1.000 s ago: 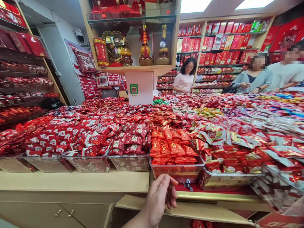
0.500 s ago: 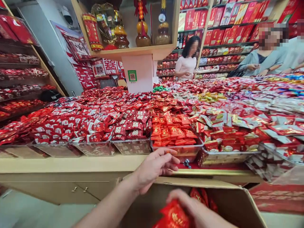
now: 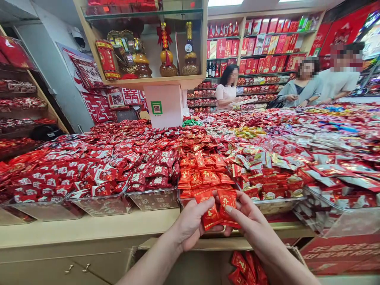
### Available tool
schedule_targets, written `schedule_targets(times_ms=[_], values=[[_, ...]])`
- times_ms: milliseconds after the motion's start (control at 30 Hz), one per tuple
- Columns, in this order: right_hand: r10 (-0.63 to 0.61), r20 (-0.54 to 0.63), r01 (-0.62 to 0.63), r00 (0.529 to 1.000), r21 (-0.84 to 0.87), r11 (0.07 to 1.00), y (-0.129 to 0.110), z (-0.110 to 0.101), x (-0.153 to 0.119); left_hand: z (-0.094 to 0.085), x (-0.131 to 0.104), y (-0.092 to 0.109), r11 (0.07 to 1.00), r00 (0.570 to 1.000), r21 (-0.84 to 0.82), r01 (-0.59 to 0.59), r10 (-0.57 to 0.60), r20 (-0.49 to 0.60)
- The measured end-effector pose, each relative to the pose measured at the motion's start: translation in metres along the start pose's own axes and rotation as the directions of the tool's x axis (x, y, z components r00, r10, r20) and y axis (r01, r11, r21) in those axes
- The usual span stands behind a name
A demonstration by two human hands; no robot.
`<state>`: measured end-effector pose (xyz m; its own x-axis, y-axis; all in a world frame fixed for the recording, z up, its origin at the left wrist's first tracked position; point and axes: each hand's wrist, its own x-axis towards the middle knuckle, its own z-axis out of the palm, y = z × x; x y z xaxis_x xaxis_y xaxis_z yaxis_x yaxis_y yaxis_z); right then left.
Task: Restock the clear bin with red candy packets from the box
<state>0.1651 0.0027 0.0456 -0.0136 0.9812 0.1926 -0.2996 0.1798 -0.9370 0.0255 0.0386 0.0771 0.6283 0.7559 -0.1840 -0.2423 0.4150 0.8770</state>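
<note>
Two red candy packets with gold print are held side by side in front of a clear bin. My left hand (image 3: 194, 219) is closed on the left candy packet (image 3: 209, 209), its thumb pressed on the front. On the right candy packet (image 3: 228, 206) my right hand (image 3: 246, 215) is closed in the same way. Just behind them, rows of matching orange-red packets (image 3: 204, 176) fill the bin. Below my hands stands an open cardboard box (image 3: 192, 265) with several loose red packets (image 3: 246, 267) inside.
Clear bins of dark red packets (image 3: 157, 174) stand to the left, and bins of red and gold packets (image 3: 270, 190) to the right, along the counter edge (image 3: 89, 227). A display cabinet (image 3: 142, 81) overhangs the heap. Three people are across the counter, one in pink (image 3: 225, 93).
My right hand has come up out of the cardboard box with red packets. My left hand has closed on one of them. The view has tilted up and shifted right.
</note>
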Motion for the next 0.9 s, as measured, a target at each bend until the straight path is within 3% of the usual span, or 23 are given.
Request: schedule_targets(times_ms=[100, 167, 233, 300, 367, 467, 533, 633, 800, 900], values=[[-0.091, -0.129, 0.066, 0.987, -0.188, 0.980, 0.016, -0.006, -0.003, -0.006, 0.002, -0.011, 0.996, 0.990, 0.058, -0.061, 0.068, -0.122], [-0.303, -0.136, 0.197, 0.943, -0.506, 0.840, 0.030, -0.011, -0.005, -0.005, 0.002, -0.019, 0.992, 0.980, 0.101, -0.075, 0.091, -0.174], [-0.506, 0.017, 0.338, 0.863, -0.764, 0.550, 0.042, -0.014, -0.008, -0.002, 0.001, -0.025, 0.987, 0.973, 0.108, -0.117, 0.136, -0.186], [-0.567, 0.215, 0.447, 0.795, -0.840, 0.308, 0.048, -0.014, -0.010, 0.001, -0.002, -0.027, 0.977, 0.966, 0.089, -0.193, 0.205, -0.157], [-0.552, 0.309, 0.488, 0.775, -0.847, 0.212, 0.047, -0.012, -0.011, 0.001, -0.006, -0.026, 0.968, 0.964, 0.088, -0.233, 0.242, -0.107], [-0.531, 0.338, 0.492, 0.777, -0.852, 0.178, 0.038, -0.007, -0.013, -0.002, -0.008, -0.024, 0.965, 0.965, 0.136, -0.226, 0.241, -0.102], [-0.527, 0.334, 0.505, 0.781, -0.835, 0.220, 0.031, -0.005, -0.014, -0.005, -0.006, -0.025, 0.968, 0.957, 0.150, -0.202, 0.227, -0.181], [-0.482, 0.241, 0.462, 0.843, -0.784, 0.415, 0.029, -0.006, -0.018, -0.010, -0.002, -0.026, 0.979, 0.946, 0.135, -0.156, 0.187, -0.264], [-0.224, -0.005, 0.195, 0.975, -0.475, 0.858, 0.034, -0.011, -0.022, -0.016, 0.000, -0.023, 0.991, 0.950, 0.077, -0.110, 0.128, -0.285], [-0.113, -0.066, 0.087, 0.991, -0.315, 0.945, 0.032, -0.011, -0.021, -0.018, -0.001, -0.020, 0.992, 0.952, 0.068, -0.111, 0.126, -0.278]])
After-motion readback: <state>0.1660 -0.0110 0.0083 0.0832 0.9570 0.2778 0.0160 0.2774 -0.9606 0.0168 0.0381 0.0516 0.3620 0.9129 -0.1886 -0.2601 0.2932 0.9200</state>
